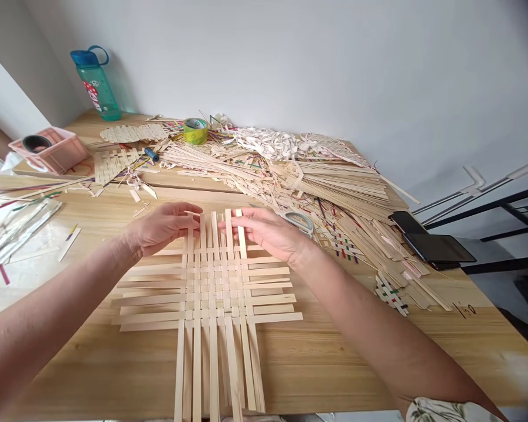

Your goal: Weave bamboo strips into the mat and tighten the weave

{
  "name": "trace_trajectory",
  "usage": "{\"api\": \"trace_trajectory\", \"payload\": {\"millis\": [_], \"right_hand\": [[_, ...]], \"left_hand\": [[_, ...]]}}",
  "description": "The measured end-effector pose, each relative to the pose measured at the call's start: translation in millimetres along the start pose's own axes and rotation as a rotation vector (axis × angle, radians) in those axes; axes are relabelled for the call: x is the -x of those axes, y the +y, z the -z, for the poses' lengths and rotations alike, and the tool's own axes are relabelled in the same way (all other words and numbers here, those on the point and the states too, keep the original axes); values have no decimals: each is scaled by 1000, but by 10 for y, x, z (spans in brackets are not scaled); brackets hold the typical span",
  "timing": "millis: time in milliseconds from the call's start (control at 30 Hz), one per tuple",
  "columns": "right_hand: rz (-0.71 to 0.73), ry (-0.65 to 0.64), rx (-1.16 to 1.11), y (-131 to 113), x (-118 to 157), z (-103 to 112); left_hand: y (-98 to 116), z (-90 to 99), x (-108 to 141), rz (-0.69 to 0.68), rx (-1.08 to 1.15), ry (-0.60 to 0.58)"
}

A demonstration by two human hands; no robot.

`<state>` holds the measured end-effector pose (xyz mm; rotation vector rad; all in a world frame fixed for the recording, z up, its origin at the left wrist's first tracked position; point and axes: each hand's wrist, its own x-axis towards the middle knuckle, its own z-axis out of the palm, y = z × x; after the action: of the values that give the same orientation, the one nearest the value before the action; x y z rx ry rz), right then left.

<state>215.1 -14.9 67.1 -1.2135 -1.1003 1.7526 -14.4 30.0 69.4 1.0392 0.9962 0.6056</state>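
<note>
Leftmost, a pink basket [64, 153] holds a dark roll [37, 143], with a teal bottle [97, 88] behind it against the wall. Next comes the left hand [164, 228], its fingers curled at the far ends of the leftmost lengthwise strips; whether its grip is closed on them I cannot tell. A yellow-green tape roll [196, 137] stands farther back. Central on the desk [325, 351] lies the woven piece [213, 287], pale strips crossing, loose ends on every side. The right hand [268, 231] has fingers behind its rightmost far ends; I cannot tell how tight that grip is. Beside it are scissors [310, 224], then a bundle of strips [340, 184] and, farthest right, a dark phone [439, 248].
</note>
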Motion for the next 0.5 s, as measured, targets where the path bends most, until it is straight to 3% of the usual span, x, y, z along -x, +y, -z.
{"api": "trace_trajectory", "payload": {"millis": [267,500], "right_hand": [[21,4,13,69,-240,12],[-25,-68,-95,140,-358,47]], "left_hand": [[37,34,-178,7,82,66],[2,131,-284,7,45,45]]}}
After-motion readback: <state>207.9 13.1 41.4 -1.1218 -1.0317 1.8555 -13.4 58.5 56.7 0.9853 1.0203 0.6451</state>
